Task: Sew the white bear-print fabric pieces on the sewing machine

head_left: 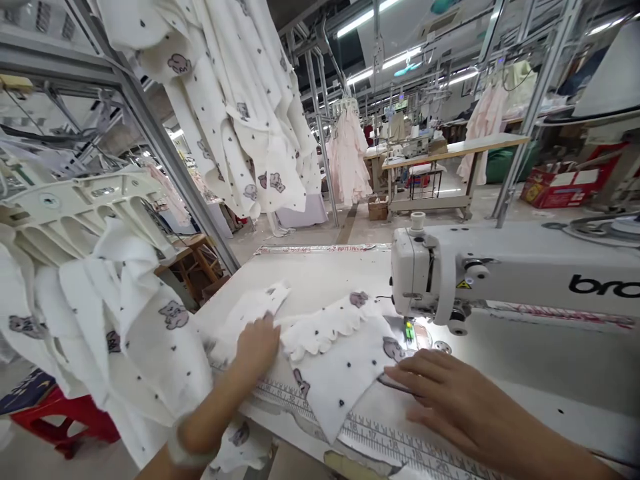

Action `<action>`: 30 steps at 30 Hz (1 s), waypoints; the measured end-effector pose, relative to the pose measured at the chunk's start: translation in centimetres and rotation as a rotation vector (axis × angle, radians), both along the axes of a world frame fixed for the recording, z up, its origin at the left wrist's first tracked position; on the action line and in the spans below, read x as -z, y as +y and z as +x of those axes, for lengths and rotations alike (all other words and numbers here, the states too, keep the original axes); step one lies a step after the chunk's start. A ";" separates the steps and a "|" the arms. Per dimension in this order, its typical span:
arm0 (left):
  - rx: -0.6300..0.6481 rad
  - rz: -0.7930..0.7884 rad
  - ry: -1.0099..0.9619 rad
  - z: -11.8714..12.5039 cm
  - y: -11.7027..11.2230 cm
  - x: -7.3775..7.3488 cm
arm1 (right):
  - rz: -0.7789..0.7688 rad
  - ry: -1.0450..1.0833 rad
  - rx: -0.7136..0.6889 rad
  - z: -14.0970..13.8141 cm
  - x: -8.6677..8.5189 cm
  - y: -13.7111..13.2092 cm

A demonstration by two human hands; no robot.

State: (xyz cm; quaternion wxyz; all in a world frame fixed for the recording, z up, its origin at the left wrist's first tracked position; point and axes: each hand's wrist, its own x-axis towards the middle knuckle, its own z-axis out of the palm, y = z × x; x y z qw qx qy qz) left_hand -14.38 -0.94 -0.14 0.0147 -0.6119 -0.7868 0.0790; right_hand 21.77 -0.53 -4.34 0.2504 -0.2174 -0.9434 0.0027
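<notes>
**A:** What does the head camera show at the hands?

**B:** A white dotted cotton panel with a scalloped edge and grey animal prints (pixel 335 363) lies flat on a white sewing table (pixel 320 280). It is between the two hands, and its far corner comes close to the needle area of a white long-arm sewing machine (pixel 505 267).

**A:** And the left hand?

**B:** The left hand (pixel 257 350) lies on the fabric, at the left side of the panel. The fingers are curled a little and press down. I cannot tell if they pinch the cloth or only push it. The forearm comes from the lower left, and a pale band (pixel 187 447) is around the wrist.

**A:** The right hand?

**B:** The right hand (pixel 450 393) is open, with the fingers spread and low over the table. It is just beside the panel, on the side of the machine. A thin dark tool (pixel 395 383) is under the fingertips, but I cannot tell if the hand really holds it.

**A:** What is around them?

**B:** A printed measuring tape (pixel 380 433) runs along the near table edge, under the panel. At the left, a heap of the same white dotted garments (pixel 135 340) hangs from a white plastic rack (pixel 75 213). More white garments (pixel 235 113) hang above, and a red plastic stool (pixel 65 420) stands on the floor below.
</notes>
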 end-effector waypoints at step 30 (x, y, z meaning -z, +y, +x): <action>1.181 -0.113 -0.377 11.1 1.6 1.5 | 0.051 -0.020 0.043 1.5 1.2 2.9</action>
